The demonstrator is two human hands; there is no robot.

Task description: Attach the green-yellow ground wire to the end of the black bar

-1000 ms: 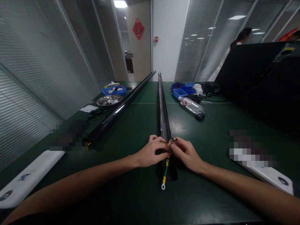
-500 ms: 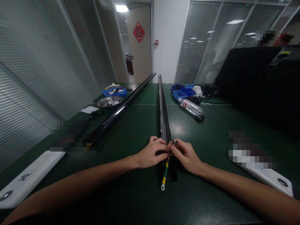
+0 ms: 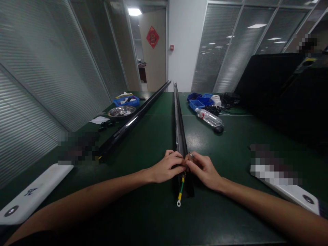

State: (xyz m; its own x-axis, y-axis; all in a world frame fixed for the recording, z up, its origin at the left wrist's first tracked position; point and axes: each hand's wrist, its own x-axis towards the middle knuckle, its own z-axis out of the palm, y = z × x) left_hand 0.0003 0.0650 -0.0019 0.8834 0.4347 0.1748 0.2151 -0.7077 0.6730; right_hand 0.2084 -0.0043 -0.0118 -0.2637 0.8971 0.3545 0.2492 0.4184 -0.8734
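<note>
A long black rail is laid down the middle of the green counter, from the far edge almost to the near one. Its near end is gripped by the left hand, whose fingers are curled and pressed together over the top edge of the rail. The right hand is held just beside it, at the right side of the rail, and a small metal part is pinched between its thumb and forefinger. Below the hands a green-yellow ground wire is seen, ending in a ring terminal that lies on the counter. Open counter is left on both sides of the hands. A second black rail lies well apart to the left, a water bottle lies farther off to the right, and a white panel is placed at the left edge.
</note>
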